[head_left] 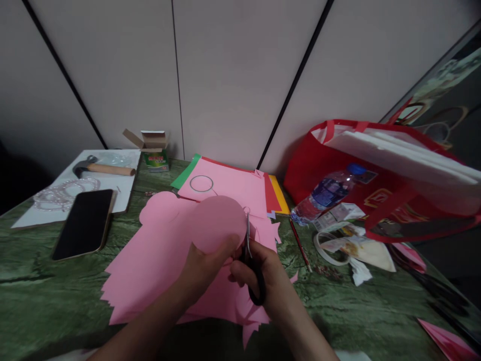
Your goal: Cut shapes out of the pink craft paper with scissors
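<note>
My left hand (pixel 208 260) grips a round piece of pink paper (pixel 218 220) by its lower edge, thumb on top. In my right hand (pixel 268 273) is a pair of scissors (pixel 257 286) with black handles, its blades pointing away from me along the right edge of the round piece. Fingers of both hands are close together there, so I cannot tell how far the blades are apart. Beneath the hands lie large pink paper sheets (pixel 150 265) with jagged edges, and pink offcuts (pixel 250 333) hang near the front.
To the left are a phone (pixel 86 220), a hammer (pixel 108 169) on a white board (pixel 122 198) and a small opened box (pixel 156 158). Coloured sheets (pixel 229 180) lie behind. A pencil (pixel 300 245), a water bottle (pixel 325 195), tape roll (pixel 321 250) and red bag (pixel 300 165) are on the right.
</note>
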Motion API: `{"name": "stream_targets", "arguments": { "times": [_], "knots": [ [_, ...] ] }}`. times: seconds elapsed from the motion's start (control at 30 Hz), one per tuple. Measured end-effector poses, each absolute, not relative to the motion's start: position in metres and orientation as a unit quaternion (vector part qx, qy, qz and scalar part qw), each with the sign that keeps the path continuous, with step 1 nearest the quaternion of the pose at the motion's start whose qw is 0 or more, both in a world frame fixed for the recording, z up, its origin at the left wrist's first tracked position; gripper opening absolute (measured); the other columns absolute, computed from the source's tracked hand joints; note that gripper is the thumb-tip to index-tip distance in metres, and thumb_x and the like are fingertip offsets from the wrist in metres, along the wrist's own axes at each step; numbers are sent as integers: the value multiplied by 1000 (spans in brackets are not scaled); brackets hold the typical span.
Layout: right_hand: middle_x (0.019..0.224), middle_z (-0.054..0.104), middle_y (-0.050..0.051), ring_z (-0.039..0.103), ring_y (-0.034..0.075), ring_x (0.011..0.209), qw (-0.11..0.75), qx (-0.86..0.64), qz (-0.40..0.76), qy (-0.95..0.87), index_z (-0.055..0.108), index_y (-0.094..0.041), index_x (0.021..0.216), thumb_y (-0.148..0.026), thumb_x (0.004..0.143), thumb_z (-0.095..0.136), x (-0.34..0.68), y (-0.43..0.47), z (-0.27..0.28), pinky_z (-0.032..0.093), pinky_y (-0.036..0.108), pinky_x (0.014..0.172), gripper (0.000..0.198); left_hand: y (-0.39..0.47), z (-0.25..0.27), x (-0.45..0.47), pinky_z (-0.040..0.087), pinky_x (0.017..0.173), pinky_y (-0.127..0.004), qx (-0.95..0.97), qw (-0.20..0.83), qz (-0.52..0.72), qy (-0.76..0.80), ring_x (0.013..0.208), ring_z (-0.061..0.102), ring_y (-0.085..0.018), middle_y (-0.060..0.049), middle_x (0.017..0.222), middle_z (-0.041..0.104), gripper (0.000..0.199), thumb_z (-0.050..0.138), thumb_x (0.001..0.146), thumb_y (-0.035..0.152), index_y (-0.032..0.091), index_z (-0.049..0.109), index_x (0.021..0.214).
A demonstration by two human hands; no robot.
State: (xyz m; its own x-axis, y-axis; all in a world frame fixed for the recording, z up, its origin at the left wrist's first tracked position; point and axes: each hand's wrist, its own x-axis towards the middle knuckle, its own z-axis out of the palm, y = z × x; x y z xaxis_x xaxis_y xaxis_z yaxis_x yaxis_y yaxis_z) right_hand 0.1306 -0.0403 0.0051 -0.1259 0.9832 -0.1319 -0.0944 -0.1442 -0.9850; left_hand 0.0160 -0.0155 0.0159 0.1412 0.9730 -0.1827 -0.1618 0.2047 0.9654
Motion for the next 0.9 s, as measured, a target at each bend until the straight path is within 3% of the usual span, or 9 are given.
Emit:
{"name": "stream_targets", "arguments": {
  "times": [0.17, 0.47, 0.9],
  "knots": [
    [51, 46, -6, 43, 10, 46, 455, -476, 590, -467, 49, -19, 65, -47, 61, 71, 130, -40, 7, 36, 23, 45, 36, -14, 8, 12, 43, 38, -22, 462, 586, 487, 454, 40, 55, -12, 1, 49, 61, 23, 58, 73, 32, 18, 59, 55],
    [46, 44, -8, 43, 8, 43, 466, -477, 597, -446, 48, -18, 62, -50, 59, 72, 129, -40, 7, 37, 23, 42, 40, -13, 3, 10, 44, 38, -21, 457, 609, 491, 424, 41, 55, -12, 3, 47, 59, 24, 59, 76, 32, 18, 58, 56],
    [48, 44, -10, 44, 7, 40, 471, -480, 599, -434, 50, -19, 63, -38, 63, 72, 128, -42, 1, 42, 24, 45, 30, -12, 2, 10, 42, 39, -20, 471, 557, 501, 466, 42, 53, -11, 2, 45, 58, 27, 59, 73, 31, 18, 52, 50]
  ]
}}
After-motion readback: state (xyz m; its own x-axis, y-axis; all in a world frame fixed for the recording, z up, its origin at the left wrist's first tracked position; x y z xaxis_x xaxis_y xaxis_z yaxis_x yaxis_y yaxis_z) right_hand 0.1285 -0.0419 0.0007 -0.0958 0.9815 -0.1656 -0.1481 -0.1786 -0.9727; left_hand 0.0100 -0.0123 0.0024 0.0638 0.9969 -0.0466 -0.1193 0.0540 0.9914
